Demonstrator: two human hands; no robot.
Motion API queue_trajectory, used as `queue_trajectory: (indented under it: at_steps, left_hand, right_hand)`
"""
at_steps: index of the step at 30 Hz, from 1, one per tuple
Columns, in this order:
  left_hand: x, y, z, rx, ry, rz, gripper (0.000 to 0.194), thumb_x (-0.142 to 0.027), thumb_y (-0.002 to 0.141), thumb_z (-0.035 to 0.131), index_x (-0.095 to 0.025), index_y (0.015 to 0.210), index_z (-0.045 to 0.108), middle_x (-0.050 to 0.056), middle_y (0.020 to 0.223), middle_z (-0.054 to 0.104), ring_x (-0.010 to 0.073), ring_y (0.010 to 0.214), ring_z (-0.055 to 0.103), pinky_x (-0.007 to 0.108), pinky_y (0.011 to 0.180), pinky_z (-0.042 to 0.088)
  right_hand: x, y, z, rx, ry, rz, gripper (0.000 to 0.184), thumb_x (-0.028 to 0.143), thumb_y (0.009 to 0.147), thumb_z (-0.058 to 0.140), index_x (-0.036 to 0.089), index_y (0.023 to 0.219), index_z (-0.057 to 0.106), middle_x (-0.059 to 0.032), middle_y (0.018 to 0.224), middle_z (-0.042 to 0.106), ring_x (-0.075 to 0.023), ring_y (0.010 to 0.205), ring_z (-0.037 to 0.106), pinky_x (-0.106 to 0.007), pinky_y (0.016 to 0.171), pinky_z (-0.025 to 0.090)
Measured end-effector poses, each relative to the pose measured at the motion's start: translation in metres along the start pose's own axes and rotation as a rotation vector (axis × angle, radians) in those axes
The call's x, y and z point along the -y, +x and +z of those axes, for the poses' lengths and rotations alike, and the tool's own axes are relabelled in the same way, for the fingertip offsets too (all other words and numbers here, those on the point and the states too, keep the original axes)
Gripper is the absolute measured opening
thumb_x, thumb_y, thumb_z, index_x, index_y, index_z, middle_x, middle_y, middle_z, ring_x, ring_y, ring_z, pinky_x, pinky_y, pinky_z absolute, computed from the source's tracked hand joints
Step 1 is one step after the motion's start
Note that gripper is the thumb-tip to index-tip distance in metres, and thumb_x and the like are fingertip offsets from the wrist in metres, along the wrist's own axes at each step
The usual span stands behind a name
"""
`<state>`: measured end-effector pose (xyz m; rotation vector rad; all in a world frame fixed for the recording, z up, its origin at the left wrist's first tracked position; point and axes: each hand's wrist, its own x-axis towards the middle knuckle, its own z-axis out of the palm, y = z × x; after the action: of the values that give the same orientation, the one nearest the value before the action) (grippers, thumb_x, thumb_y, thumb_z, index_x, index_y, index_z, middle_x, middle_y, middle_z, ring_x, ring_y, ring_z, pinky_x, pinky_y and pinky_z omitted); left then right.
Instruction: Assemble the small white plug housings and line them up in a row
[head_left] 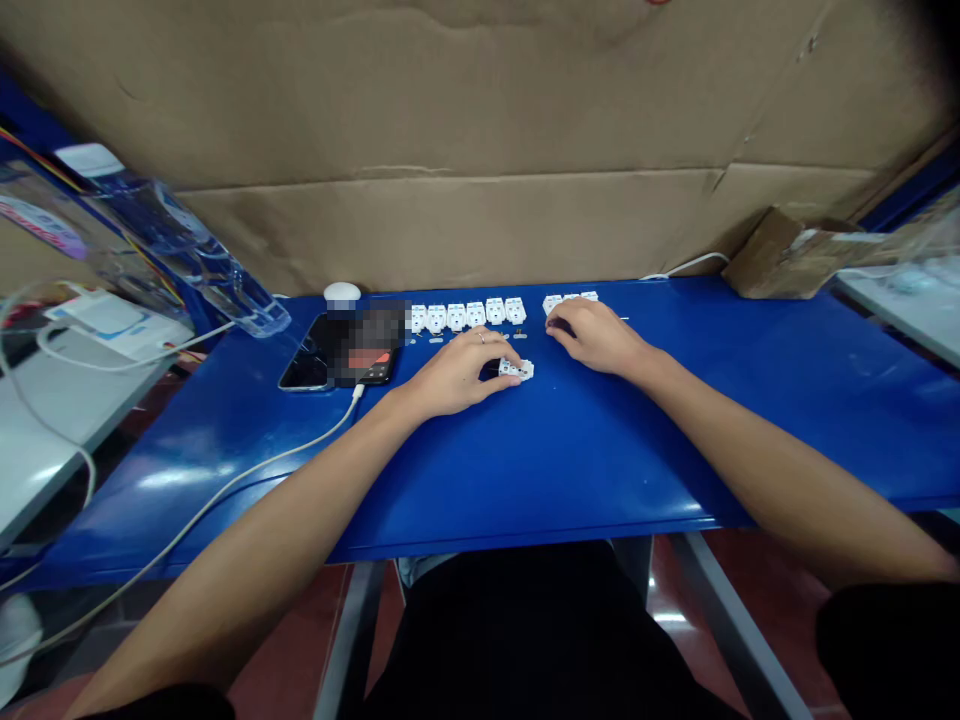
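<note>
My left hand (457, 372) rests on the blue table (570, 450), fingers curled round a small white plastic part (517, 369) that pokes out at the fingertips. My right hand (596, 335) lies palm down just behind it, fingers bent over a short group of white parts (568, 299); whether it grips one is hidden. A row of several similar white parts (465, 315) runs along the table's far side, left of the right hand. Tiny loose pieces (436, 340) lie in front of that row.
A phone (337, 355) on a white cable (225, 490) lies left of my left hand, with a small white dome (342, 292) behind it. Cardboard (480, 150) walls the back. A clear plastic bin (180, 250) stands far left; a cardboard box (787, 255) far right.
</note>
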<state>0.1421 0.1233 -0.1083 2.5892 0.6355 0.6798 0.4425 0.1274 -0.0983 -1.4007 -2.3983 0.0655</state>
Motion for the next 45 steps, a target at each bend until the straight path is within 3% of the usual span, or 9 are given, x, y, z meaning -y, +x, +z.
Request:
queue_trajectory:
  at_steps: [10,14,16,18,21,24,28,45]
  left_hand:
    - [-0.002,0.001,-0.001,0.008,-0.002,-0.011,0.015,-0.034,0.112,0.080,-0.027,0.125,0.083,0.007,0.127,0.084,0.0287,0.120,0.074,0.048,0.110,0.055]
    - [-0.002,0.001,0.000,-0.011,0.018,0.005,0.014,-0.033,0.111,0.081,-0.026,0.124,0.083,0.007,0.126,0.085,0.0284,0.120,0.076,0.047,0.110,0.055]
    - [-0.003,0.001,0.000,-0.019,0.021,0.011,0.016,-0.034,0.112,0.081,-0.026,0.125,0.083,0.007,0.127,0.085,0.0286,0.120,0.076,0.047,0.111,0.055]
    - [-0.003,0.001,0.000,-0.020,0.023,0.013,0.017,-0.035,0.112,0.080,-0.026,0.127,0.084,0.007,0.127,0.085,0.0288,0.120,0.077,0.048,0.111,0.056]
    - [-0.003,0.002,0.000,-0.020,0.035,0.009,0.018,-0.035,0.113,0.078,-0.026,0.127,0.084,0.008,0.127,0.085,0.0295,0.120,0.078,0.049,0.112,0.057]
    - [-0.002,0.002,0.001,-0.028,0.036,0.011,0.018,-0.036,0.113,0.078,-0.026,0.126,0.085,0.009,0.128,0.085,0.0300,0.122,0.078,0.050,0.113,0.058]
    - [-0.001,0.002,0.001,-0.029,0.036,0.022,0.018,-0.035,0.113,0.079,-0.026,0.127,0.086,0.009,0.127,0.085,0.0301,0.122,0.077,0.050,0.113,0.059]
    - [0.001,0.001,0.001,-0.012,0.034,0.025,0.019,-0.035,0.113,0.078,-0.028,0.129,0.086,0.009,0.131,0.084,0.0304,0.123,0.077,0.051,0.114,0.058]
  right_hand:
    - [0.008,0.005,0.005,-0.049,0.076,0.060,0.015,0.024,0.109,0.068,0.017,0.109,0.082,-0.0165,0.115,0.088,-0.0340,0.109,0.081,-0.049,0.101,0.062]
    - [0.009,0.001,-0.008,-0.202,0.185,0.045,0.022,0.029,0.110,0.065,0.019,0.115,0.084,-0.0140,0.121,0.089,-0.0346,0.116,0.079,-0.055,0.109,0.060]
    - [0.014,0.000,-0.017,-0.260,0.353,-0.007,0.026,0.036,0.113,0.062,0.022,0.117,0.084,-0.0113,0.121,0.088,-0.0322,0.117,0.080,-0.053,0.109,0.061]
    - [0.022,0.000,-0.024,-0.285,0.615,-0.049,0.030,0.049,0.115,0.066,0.024,0.119,0.082,-0.0093,0.119,0.087,-0.0282,0.111,0.081,-0.047,0.100,0.065]
    - [0.040,-0.001,-0.030,-0.273,0.990,-0.079,0.039,0.061,0.105,0.083,0.026,0.120,0.075,-0.0057,0.113,0.085,-0.0229,0.101,0.083,-0.039,0.089,0.071]
    - [0.054,-0.003,-0.031,-0.228,1.164,-0.079,0.045,0.062,0.099,0.091,0.028,0.119,0.070,-0.0038,0.111,0.083,-0.0211,0.098,0.085,-0.038,0.088,0.075]
    - [0.059,-0.005,-0.028,-0.185,1.198,-0.059,0.048,0.065,0.098,0.092,0.028,0.117,0.067,-0.0035,0.110,0.082,-0.0198,0.096,0.085,-0.034,0.085,0.077]
    - [0.055,-0.005,-0.024,-0.213,1.178,-0.085,0.048,0.064,0.103,0.087,0.027,0.120,0.063,-0.0042,0.114,0.084,-0.0186,0.099,0.085,-0.033,0.089,0.076]
